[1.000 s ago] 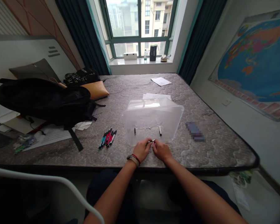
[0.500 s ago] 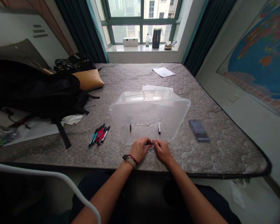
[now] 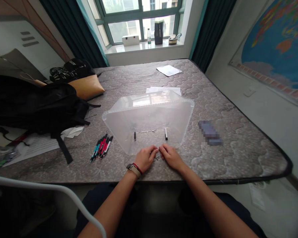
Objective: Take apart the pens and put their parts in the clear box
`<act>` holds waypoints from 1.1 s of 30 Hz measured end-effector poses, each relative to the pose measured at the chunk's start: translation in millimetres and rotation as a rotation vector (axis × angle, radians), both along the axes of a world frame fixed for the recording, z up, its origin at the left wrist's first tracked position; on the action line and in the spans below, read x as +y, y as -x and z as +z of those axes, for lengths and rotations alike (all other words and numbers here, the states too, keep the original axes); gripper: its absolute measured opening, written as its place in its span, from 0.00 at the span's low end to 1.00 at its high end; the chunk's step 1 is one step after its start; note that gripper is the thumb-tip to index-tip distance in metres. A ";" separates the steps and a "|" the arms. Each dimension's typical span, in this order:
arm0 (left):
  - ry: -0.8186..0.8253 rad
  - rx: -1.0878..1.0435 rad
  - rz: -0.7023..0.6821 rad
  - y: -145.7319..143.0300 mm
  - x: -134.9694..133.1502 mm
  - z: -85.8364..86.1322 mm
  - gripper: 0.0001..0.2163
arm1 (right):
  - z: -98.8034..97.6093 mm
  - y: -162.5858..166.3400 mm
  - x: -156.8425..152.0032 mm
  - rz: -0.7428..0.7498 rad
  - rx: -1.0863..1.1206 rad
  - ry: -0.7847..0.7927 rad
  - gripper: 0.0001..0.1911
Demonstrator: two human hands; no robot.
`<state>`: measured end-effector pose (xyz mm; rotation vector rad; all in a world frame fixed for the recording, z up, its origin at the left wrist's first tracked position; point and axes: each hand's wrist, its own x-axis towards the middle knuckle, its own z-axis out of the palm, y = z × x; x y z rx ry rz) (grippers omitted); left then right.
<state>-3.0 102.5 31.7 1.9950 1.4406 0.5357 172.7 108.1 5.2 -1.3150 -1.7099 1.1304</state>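
Note:
My left hand [image 3: 146, 158] and my right hand [image 3: 170, 156] meet fingertip to fingertip at the near rim of a clear plastic tub [image 3: 149, 112] on the grey mattress. Both are closed in a pinch on a small pen part that is hidden between the fingers. Inside the tub lie a short black piece [image 3: 134, 135], a thin metal refill [image 3: 146, 131] and a white pen piece [image 3: 166, 133]. A bundle of red, teal and black pens [image 3: 102, 146] lies on the mattress left of my left hand.
A black backpack [image 3: 37, 102] and a tan pillow [image 3: 85, 86] fill the left side over loose papers [image 3: 39, 143]. A blurred flat object [image 3: 210, 132] lies right of the tub. White sheets [image 3: 169, 70] lie farther back. A white tube rail [image 3: 52, 191] crosses the lower left.
The camera has tipped down and moved closer. My hands stay together at the tub's near rim; the pen part seen between my fingertips earlier is now hidden.

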 end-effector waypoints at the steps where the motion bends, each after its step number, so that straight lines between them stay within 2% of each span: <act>1: -0.010 -0.004 0.009 0.0 -0.8 -0.8 0.13 | 0.0 -1.3 -0.6 0.010 0.002 -0.002 0.20; 4: -0.039 -0.009 0.012 -0.4 -3.0 -3.7 0.16 | -1.4 -5.3 -1.5 0.024 -0.012 0.013 0.22; 7: -0.048 -0.005 -0.016 -0.5 -3.5 -4.2 0.12 | -3.3 -8.6 -1.6 0.027 -0.022 0.025 0.24; 14: -0.037 0.054 -0.060 0.6 0.4 -1.9 0.18 | -4.2 -11.0 -0.9 0.062 0.105 0.082 0.16; 18: -0.029 0.005 -0.068 0.1 -1.1 -2.7 0.14 | -3.8 -10.4 2.9 0.051 0.083 0.085 0.25; 20: -0.028 -0.016 -0.061 0.2 -1.8 -3.7 0.17 | -3.7 -10.2 4.6 0.047 0.077 0.091 0.27; 22: -0.031 -0.018 -0.064 0.7 -1.7 -5.0 0.15 | -4.3 -10.5 5.1 0.063 0.083 0.125 0.28; 29: -0.001 -0.019 -0.072 1.6 -0.6 -5.3 0.11 | -9.3 -13.0 0.2 0.068 0.185 0.199 0.21; 33: 0.026 -0.022 -0.095 1.0 -1.4 -2.8 0.12 | -11.4 -12.7 1.0 0.062 0.185 0.188 0.24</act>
